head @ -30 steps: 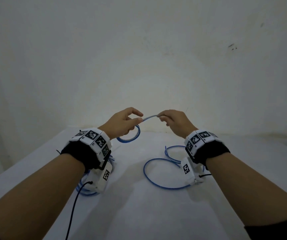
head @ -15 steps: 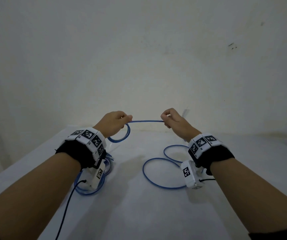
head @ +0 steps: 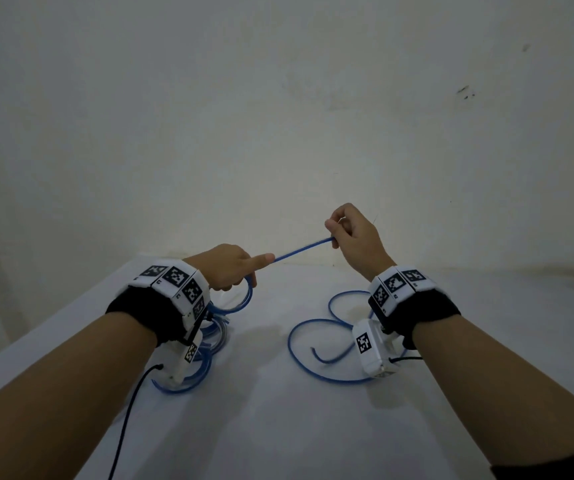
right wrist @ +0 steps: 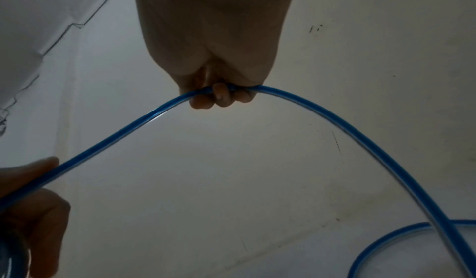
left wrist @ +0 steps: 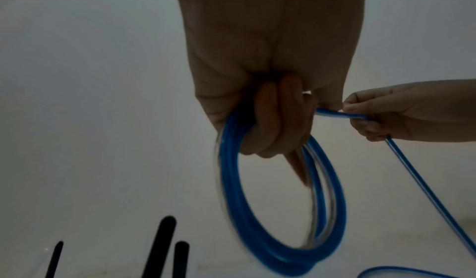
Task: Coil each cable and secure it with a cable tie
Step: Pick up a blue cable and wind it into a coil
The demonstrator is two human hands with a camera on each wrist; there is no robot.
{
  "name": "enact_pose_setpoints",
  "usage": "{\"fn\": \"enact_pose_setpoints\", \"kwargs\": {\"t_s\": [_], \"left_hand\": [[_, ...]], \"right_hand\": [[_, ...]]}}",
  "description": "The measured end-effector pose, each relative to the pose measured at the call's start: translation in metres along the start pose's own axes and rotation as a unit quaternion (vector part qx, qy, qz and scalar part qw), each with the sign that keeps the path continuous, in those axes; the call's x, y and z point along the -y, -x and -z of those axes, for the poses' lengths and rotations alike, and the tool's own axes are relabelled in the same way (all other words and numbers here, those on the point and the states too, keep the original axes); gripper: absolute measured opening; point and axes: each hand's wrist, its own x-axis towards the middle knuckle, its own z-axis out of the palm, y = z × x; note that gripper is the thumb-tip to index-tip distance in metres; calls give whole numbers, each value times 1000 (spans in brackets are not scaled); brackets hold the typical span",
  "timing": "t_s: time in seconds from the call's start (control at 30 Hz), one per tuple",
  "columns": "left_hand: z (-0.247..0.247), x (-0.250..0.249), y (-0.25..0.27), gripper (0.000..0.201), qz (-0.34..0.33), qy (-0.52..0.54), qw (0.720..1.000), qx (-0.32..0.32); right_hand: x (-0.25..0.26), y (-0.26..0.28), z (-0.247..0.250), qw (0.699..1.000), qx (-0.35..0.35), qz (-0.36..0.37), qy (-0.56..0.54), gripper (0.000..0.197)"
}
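Clenching round loops of glossy blue cable (left wrist: 280,211) — left hand (head: 225,270); right hand (head: 356,237) pinching its strand.

A bare, dim recording corner is showing here rather than any furnished room: a plain white table (head: 278,427) is standing against a scuffed, off-white wall (head: 278,116), with tagged camera bands (head: 174,282) sitting on both wrists

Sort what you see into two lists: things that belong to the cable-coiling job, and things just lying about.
Belongs to the job:
- blue cable, stretched between both hands
- coil of loops held by the left hand
- right hand gripping the cable
- loose cable on the table

Lying about:
- black cords
- white table
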Motion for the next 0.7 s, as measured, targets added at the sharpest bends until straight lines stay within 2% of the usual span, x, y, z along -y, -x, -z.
{"fn": "enact_pose_setpoints", "kwargs": {"t_s": [0.1,0.17,0.23,0.3,0.37,0.47,0.6,0.7], "left_hand": [[-2,1,-1,50,-64,134,989,-10],[0,0,0,38,-103,263,959,-33],[3,-2,0,32,-129,345,928,-61],[7,-6,-1,34,-147,400,900,-92],[12,-8,-3,34,-152,464,864,-128],[18,-7,-5,29,-146,518,824,-179],[17,-8,-7,28,-163,561,789,-190],[15,-14,-9,27,-182,612,749,-177]], "right_hand": [[1,-2,-1,999,-6,-25,-19,14],[2,0,-1,998,21,-53,-33,26],[0,4,0,996,62,-58,-18,30],[-6,8,-1,995,87,-42,16,27],[-15,10,-2,997,68,-29,32,18],[-25,11,-1,999,5,-29,37,6],[-35,14,-3,978,-26,17,207,5],[-33,14,-12,986,-12,-28,163,10]]}}
